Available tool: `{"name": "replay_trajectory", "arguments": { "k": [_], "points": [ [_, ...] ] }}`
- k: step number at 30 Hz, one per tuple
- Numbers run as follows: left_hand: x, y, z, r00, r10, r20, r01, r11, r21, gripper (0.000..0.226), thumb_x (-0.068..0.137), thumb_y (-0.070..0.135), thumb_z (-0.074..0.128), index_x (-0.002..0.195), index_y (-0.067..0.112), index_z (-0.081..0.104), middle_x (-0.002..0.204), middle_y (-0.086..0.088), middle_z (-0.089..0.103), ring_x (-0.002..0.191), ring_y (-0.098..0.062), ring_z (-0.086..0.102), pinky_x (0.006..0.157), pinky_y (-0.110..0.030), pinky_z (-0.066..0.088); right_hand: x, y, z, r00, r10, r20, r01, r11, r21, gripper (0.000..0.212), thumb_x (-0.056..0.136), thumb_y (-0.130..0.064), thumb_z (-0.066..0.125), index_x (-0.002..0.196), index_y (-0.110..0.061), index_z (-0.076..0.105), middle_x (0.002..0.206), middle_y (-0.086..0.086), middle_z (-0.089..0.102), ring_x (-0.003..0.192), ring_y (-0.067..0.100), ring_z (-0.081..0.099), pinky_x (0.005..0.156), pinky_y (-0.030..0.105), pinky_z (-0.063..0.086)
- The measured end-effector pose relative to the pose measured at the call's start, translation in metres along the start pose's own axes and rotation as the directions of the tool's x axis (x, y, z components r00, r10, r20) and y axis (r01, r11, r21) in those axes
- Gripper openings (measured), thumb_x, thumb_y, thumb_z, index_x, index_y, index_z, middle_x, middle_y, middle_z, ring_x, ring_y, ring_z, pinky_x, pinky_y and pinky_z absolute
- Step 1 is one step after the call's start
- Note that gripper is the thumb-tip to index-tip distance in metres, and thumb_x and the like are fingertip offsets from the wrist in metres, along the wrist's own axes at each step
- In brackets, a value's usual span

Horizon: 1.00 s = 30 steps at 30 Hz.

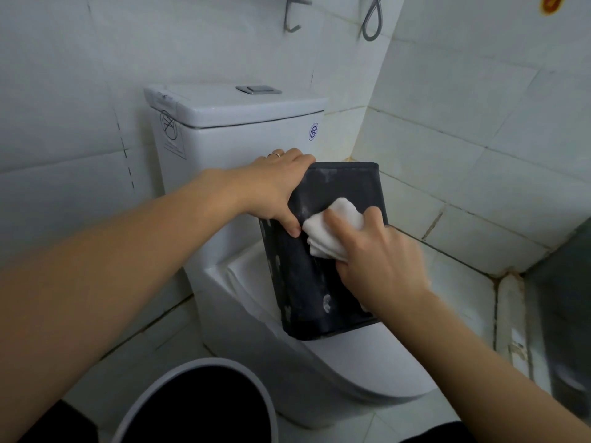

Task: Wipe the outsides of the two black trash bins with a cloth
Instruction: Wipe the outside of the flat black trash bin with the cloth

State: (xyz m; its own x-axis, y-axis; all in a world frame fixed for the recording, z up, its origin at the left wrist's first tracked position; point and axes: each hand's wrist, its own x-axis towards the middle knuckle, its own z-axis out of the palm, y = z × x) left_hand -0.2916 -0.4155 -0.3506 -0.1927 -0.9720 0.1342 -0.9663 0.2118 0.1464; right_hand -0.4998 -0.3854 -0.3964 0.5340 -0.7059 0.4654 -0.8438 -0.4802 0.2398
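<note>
Nearest, at the bottom edge, a round bin [195,407] with a pale grey rim and a black inside stands on the tiled floor [166,340] just beside the base of the toilet [351,359]. Both bare forearms reach forward over it. On the closed white toilet lid rests a rectangular black trash bin [323,279], tipped on its side so that its base faces up and toward the far corner; its dark wall carries whitish smears and spots. The right hand [380,260] lies on the upper face of this bin, its grip closed around a folded white cloth [332,228] that it presses flat against the black surface. The left hand [278,187], a ring on one finger, has its grip clamped on the bin's upper left edge, thumb down on the near face and fingers wrapped over the far side. Behind the bin rises the white cistern [236,135] with a flush button [259,89] on top and a blue round mark on its front. Farther back are white wall tiles [447,148] with stained grout, and a metal hook [292,14] near the top.
</note>
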Motion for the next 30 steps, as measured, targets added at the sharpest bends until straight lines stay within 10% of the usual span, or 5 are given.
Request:
{"name": "replay_trajectory", "arguments": {
  "k": [30],
  "points": [
    [-0.002,0.001,0.001,1.0,-0.006,-0.008,0.006,1.0,0.015,0.121,0.051,0.052,0.092,0.147,0.015,0.027,0.137,-0.003,0.038,0.127,-0.026,0.037,0.106,-0.043,0.036,0.028,-0.007,-0.001,0.997,0.052,-0.055,-0.054,0.998,-0.038,0.041,0.072,-0.011,0.065,0.11,-0.025,0.056,0.081,0.006,0.036,0.046,0.02,0.027,0.044,0.021,0.005]
  ]
}}
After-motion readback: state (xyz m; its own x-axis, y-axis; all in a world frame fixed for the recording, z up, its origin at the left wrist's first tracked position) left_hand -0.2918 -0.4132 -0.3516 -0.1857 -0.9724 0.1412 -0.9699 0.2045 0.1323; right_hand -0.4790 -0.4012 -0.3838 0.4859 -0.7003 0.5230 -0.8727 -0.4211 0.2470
